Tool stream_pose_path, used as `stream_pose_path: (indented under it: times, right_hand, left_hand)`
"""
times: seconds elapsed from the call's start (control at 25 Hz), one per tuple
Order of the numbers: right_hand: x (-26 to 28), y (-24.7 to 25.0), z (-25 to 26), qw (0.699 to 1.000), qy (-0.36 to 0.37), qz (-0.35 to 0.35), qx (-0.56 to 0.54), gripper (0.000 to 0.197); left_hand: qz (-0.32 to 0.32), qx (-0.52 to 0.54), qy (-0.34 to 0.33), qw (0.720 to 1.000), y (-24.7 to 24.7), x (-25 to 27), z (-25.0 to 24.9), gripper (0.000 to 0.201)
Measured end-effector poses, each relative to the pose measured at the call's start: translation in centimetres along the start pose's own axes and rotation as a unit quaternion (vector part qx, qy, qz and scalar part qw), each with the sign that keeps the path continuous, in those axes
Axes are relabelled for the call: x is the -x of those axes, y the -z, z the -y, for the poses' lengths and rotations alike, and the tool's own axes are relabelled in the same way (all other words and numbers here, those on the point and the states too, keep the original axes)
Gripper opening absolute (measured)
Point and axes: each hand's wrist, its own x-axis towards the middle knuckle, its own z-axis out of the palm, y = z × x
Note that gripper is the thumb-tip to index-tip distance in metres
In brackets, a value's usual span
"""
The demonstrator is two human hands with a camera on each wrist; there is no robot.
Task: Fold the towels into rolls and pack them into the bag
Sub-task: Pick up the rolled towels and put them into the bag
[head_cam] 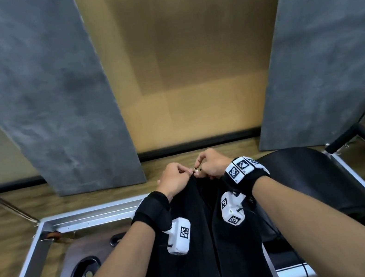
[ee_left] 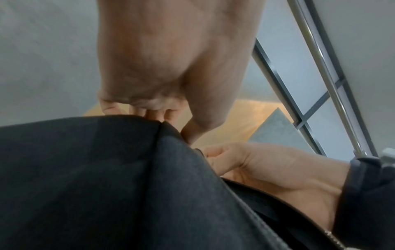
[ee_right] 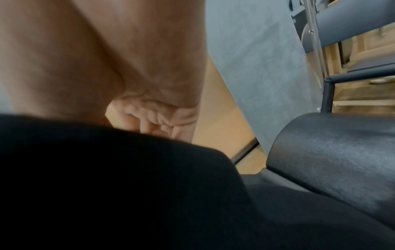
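A black fabric bag [head_cam: 196,253] lies lengthwise between my forearms, its far end raised. My left hand [head_cam: 178,175] grips the bag's fabric at that far end, fingers curled over the edge [ee_left: 149,111]. Beside it, my right hand [head_cam: 202,166] pinches the small metal zipper pull [head_cam: 196,169] between thumb and fingers. The left wrist view shows the bag [ee_left: 107,177], the right hand [ee_left: 235,162] at the zip line and zip teeth [ee_left: 329,235] low at the right. In the right wrist view the bag [ee_right: 107,186] hides most of the curled fingers [ee_right: 158,121]. No towel shows.
Under the bag is a metal frame [head_cam: 45,226] holding a dark wooden board [head_cam: 92,242] with a round recess [head_cam: 84,272]. A black padded cushion [head_cam: 305,177] sits to the right, also in the right wrist view [ee_right: 331,152]. Grey wall panels [head_cam: 46,89] stand behind.
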Motion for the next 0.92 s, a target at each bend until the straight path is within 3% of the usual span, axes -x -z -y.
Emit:
stream_pose_path:
  times: [0.04, 0.2, 0.36, 0.64, 0.92]
  right_hand:
    - [0.0, 0.0, 0.0, 1.0, 0.012, -0.008, -0.005, 0.024]
    - [-0.2, 0.1, 0.4, 0.993, 0.073, -0.092, -0.007, 0.031]
    - [0.1, 0.6, 0.8, 0.979, 0.125, -0.16, -0.021, 0.03]
    - [1.9, 0.1, 0.4, 0.96, 0.179, -0.213, -0.042, 0.026]
    - [6.1, -1.5, -0.2, 0.951, 0.233, -0.201, -0.046, 0.024]
  left_hand:
    - [0.005, 0.039, -0.004, 0.999, 0.1, 0.1, -0.1, 0.009]
    - [0.044, 0.084, 0.008, 0.995, 0.8, 0.5, -0.9, 0.03]
    - [0.055, 0.153, 0.034, 0.986, 1.2, 0.3, -1.6, 0.03]
    - [-0.018, 0.351, 0.065, 0.934, 0.7, 1.4, -1.6, 0.026]
    - [-0.104, 0.328, 0.06, 0.937, 0.2, 1.5, -2.3, 0.026]
